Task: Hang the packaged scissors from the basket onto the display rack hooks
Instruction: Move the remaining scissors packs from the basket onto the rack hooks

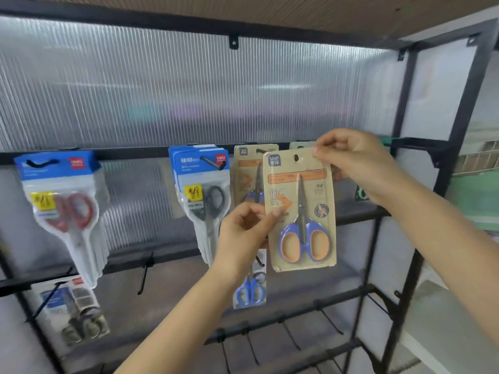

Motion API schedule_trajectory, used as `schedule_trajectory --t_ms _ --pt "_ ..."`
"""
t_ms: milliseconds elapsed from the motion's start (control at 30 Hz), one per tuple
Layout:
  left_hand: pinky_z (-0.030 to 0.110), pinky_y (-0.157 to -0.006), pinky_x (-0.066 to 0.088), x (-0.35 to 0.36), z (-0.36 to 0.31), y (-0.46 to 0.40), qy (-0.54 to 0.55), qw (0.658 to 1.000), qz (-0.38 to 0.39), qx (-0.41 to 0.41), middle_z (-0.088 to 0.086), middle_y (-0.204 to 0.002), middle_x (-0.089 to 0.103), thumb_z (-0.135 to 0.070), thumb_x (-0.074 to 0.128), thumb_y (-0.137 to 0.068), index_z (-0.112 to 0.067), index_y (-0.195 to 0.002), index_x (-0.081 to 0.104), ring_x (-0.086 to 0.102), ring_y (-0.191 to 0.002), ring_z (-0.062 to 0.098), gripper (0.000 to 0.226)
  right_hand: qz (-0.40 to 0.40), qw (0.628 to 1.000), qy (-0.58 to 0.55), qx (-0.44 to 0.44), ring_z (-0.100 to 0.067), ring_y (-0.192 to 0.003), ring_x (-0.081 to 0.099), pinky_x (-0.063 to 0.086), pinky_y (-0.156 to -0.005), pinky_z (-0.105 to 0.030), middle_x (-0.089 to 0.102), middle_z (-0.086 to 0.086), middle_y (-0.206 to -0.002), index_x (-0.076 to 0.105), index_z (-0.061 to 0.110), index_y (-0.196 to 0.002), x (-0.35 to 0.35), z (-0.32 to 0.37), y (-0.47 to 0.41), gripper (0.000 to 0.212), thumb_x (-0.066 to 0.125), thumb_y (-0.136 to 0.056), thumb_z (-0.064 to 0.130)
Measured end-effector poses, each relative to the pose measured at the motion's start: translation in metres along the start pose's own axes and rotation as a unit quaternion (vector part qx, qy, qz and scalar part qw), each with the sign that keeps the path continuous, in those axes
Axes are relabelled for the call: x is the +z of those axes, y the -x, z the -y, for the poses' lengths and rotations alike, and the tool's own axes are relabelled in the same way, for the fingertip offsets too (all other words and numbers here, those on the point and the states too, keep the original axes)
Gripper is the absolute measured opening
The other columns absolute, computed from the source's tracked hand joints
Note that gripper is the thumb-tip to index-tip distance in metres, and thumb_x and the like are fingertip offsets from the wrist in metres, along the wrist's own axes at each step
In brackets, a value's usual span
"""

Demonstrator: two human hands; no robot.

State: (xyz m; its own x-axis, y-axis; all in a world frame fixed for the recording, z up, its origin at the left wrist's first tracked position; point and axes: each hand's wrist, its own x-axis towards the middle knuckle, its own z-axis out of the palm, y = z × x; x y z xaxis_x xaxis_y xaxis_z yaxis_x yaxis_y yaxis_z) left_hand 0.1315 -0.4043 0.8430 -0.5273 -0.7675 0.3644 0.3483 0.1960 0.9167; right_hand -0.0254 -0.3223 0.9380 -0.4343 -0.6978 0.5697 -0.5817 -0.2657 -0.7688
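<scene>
- A person holds one packaged scissors card (301, 209) upright in front of the display rack (405, 147), at the level of the upper crossbar.
- The card is tan cardboard with a clear blister; the scissors inside have blue handles with orange inner rings, blades pointing up. A hang hole sits near its top edge.
- The right hand (356, 163) pinches the card's top right corner between thumb and fingertips.
- The left hand (245, 230) pinches the card's left edge around mid-height, thumb on the front face.
- Whether the hang hole is already over a hook cannot be told; the card sits just in front of the bar.
- Directly behind it, a matching tan pack (249, 174) hangs on a hook of the same bar, partly covered by the held card.
- To the left, a stack of blue-topped packs with black-handled scissors (202, 190) hangs on a hook.
- Farther left, a stack of blue-topped packs with red-handled scissors (62, 209) hangs on the bar.
- Below the left hand, a small pack with blue-handled scissors (249, 290) hangs from the next bar down.
- At lower left, another pack (73, 309) hangs, blurred.
- Several bare black hooks (286, 333) jut from the lower bars.
</scene>
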Motion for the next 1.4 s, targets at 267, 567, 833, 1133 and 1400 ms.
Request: schedule_trajectory --t_ms 267,567,833,1133,1400 --pt "0.038 -0.065 0.052 0.002 -0.004 -0.003 -0.001 1.000 -0.011 0.004 0.014 -0.079 0.067 -0.029 0.071 -0.065 -0.009 -0.075 0.058 0.061 -0.070 0.026 0.026 0.027 0.999 0.002 -0.017 -0.013 -0.070 0.064 0.054 -0.065 -0.036 0.066 -0.003 -0.078 0.061 0.021 -0.077 0.002 -0.006 -0.011 0.012 0.063 -0.087 0.015" --pt "0.042 -0.073 0.056 -0.003 0.014 -0.019 -0.038 0.998 -0.052 -0.021 0.018 -0.086 0.067 -0.019 0.068 -0.083 -0.007 -0.079 0.057 0.064 -0.079 0.025 0.017 0.024 0.999 0.008 -0.034 -0.006 -0.070 0.056 0.044 -0.062 -0.019 0.061 0.005 -0.076 0.062 0.025 -0.079 0.018 -0.031 -0.031 0.011 0.065 -0.086 0.017" --pt "0.027 -0.066 0.047 0.009 0.034 -0.061 -0.069 0.980 -0.181 -0.050 -0.001 -0.077 0.058 -0.031 0.064 -0.088 -0.016 -0.079 0.051 0.054 -0.072 0.014 0.022 -0.038 0.996 0.032 -0.078 0.004 -0.073 0.052 0.041 -0.067 -0.007 0.056 0.015 -0.079 0.059 0.023 -0.083 0.049 -0.055 -0.061 0.009 0.062 -0.089 0.017" --pt "0.033 -0.084 0.046 0.027 0.046 -0.098 -0.084 0.953 -0.279 -0.081 0.002 -0.100 0.056 -0.031 0.055 -0.094 -0.016 -0.101 0.043 0.056 -0.098 0.020 0.021 -0.050 0.991 0.017 -0.120 0.003 -0.071 0.052 0.043 -0.068 -0.010 0.056 0.016 -0.077 0.064 0.013 -0.088 0.065 -0.080 -0.088 0.003 0.062 -0.088 0.016" --pt "0.042 -0.099 0.046 0.033 0.054 -0.105 -0.092 0.942 -0.312 -0.079 0.007 -0.123 0.057 -0.033 0.055 -0.093 -0.014 -0.116 0.045 0.055 -0.114 0.024 0.032 -0.053 0.979 0.060 -0.186 -0.012 -0.075 0.056 0.045 -0.069 -0.021 0.064 -0.003 -0.083 0.065 0.007 -0.091 0.067 -0.091 -0.096 0.013 0.060 -0.089 0.020"
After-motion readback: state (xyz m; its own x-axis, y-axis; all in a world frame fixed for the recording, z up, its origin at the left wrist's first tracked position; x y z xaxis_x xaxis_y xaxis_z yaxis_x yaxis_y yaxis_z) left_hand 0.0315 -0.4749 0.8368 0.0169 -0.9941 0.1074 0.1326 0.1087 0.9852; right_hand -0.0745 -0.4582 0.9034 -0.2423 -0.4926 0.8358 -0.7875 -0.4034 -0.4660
